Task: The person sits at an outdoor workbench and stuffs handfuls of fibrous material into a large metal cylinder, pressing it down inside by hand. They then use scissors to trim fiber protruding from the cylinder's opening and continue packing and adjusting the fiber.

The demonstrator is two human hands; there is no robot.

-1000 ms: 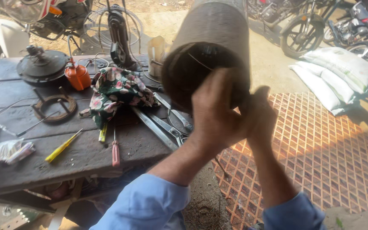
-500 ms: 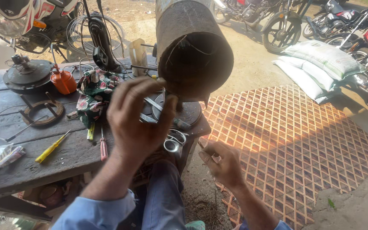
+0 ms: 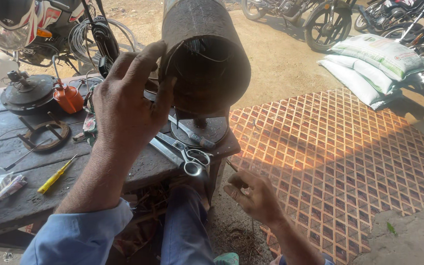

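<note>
A large rusty metal cylinder [image 3: 207,54] lies on its side on a stand at the corner of a dark wooden workbench [image 3: 20,196], its open end toward me, with thin wire showing inside. My left hand [image 3: 126,98] grips the left rim of that opening, fingers spread over the edge. My right hand [image 3: 253,194] hangs low beside the bench's corner, fingers curled around a thin wire or rod that is hard to make out.
Large scissors [image 3: 185,154], a screwdriver [image 3: 192,135], a yellow screwdriver [image 3: 55,176], an orange oil can [image 3: 69,98], a metal ring part [image 3: 45,135] and a round motor part [image 3: 25,91] lie on the bench. A diamond-mesh sheet [image 3: 339,162] covers the ground at right. Sacks [image 3: 374,64] and motorcycles [image 3: 320,19] stand beyond.
My right hand came off the cylinder's mouth and dropped below the bench corner. My left hand shifted to the cylinder's left rim. The view moved closer.
</note>
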